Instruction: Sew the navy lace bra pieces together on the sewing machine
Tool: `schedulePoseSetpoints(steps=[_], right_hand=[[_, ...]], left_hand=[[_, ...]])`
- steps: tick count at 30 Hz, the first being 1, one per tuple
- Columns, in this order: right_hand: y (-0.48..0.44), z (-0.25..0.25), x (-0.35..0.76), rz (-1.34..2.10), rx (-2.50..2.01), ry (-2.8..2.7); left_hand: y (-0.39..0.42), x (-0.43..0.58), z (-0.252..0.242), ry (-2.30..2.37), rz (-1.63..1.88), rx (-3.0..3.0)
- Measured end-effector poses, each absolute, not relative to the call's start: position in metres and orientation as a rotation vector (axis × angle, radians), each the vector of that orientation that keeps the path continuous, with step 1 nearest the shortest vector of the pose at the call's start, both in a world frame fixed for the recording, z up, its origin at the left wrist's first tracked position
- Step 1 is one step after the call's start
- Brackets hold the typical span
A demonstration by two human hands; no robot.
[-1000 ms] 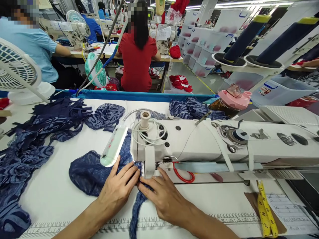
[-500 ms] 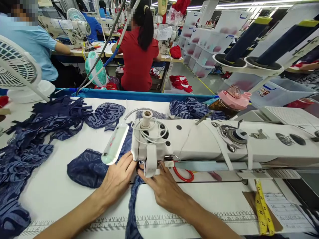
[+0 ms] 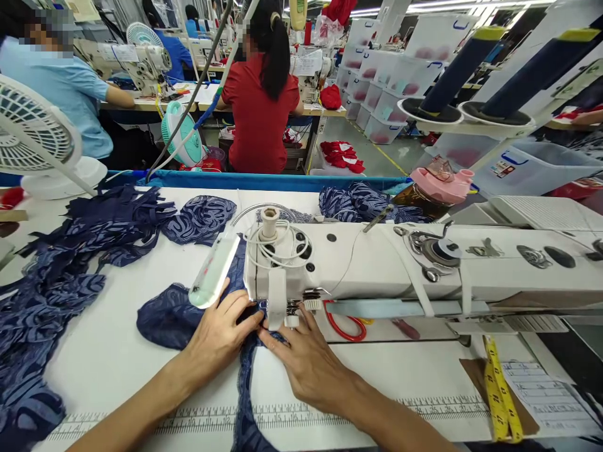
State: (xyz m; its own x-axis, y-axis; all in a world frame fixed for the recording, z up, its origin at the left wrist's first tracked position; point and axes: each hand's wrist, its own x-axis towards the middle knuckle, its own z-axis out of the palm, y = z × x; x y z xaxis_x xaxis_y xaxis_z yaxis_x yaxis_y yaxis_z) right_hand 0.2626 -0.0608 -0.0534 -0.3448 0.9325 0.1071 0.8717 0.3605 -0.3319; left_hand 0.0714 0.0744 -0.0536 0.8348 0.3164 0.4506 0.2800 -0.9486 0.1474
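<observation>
A navy lace garment piece (image 3: 167, 317) lies under the head of a white sewing machine (image 3: 358, 254), and a narrow lace-edged strip (image 3: 245, 389) of it hangs toward me. My left hand (image 3: 219, 329) presses on the garment left of the needle area, thumb and fingers closed on its edge. From the right, my right hand (image 3: 308, 361) pinches the strip just in front of the presser foot, its fingertips partly behind the machine head. The thumb and forefinger tips of both hands come close together there. The needle itself is hidden.
Piles of navy fabric pieces (image 3: 51, 301) cover the left side. Red-handled scissors (image 3: 346, 333) lie behind my right hand. A yellow tape measure (image 3: 502, 392) and written paper (image 3: 551, 395) are at right. A fan (image 3: 35, 129) stands at left; a co-worker in red (image 3: 259, 113) sits ahead.
My left thumb has stretched right toward the needle area, and the left fingers have shifted. The garment's left part has drawn slightly right and bunched up. The view has shifted slightly.
</observation>
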Motion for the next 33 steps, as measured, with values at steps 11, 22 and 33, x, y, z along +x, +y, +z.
schedulePoseSetpoints(steps=[11, 22, 33], right_hand=[[-0.063, -0.053, 0.264, 0.318, -1.617, -2.341], [-0.052, -0.057, 0.272, 0.234, -1.656, -2.168], [-0.054, -0.059, 0.253, 0.026, -1.599, -2.240]], left_hand=[[0.073, 0.074, -0.061, 0.411, 0.660, 2.997], [-0.001, 0.070, -0.060, 0.994, 0.756, 3.023], [0.084, 0.010, -0.032, 1.084, 0.809, 2.975]])
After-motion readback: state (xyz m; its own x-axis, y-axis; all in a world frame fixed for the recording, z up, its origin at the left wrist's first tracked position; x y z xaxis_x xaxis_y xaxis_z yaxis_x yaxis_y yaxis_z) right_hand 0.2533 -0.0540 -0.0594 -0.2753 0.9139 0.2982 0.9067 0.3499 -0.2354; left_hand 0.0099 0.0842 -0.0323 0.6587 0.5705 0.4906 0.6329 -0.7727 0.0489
